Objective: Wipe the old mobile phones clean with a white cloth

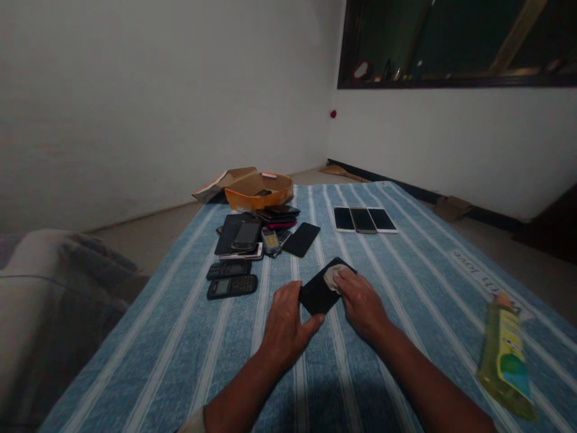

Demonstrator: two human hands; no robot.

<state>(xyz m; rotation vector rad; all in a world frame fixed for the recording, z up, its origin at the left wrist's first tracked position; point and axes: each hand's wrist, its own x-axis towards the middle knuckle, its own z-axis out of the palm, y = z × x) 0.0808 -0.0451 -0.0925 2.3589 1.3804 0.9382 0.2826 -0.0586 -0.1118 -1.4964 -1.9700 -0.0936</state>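
A black smartphone (pixel 318 293) lies at a slant on the striped cloth, in the middle of the head view. My left hand (pixel 286 328) grips its near left end, thumb along the near edge and fingers on the far side. In my right hand (pixel 363 299) is a crumpled whitish wiping cloth (pixel 332 278), pressed on the phone's upper right part; the fingertips are partly hidden in it. Just beyond this phone lies another dark smartphone (pixel 303 239). Left of my hands are two keypad phones (pixel 232 286), one behind the other.
Several phones are piled (pixel 243 234) before an open orange box (pixel 259 191). Three smartphones (pixel 363 220) lie side by side at the back right. A bottle of yellow-green liquid (pixel 505 361) lies at the right. Blue striped fabric (pixel 171 337) covers the surface.
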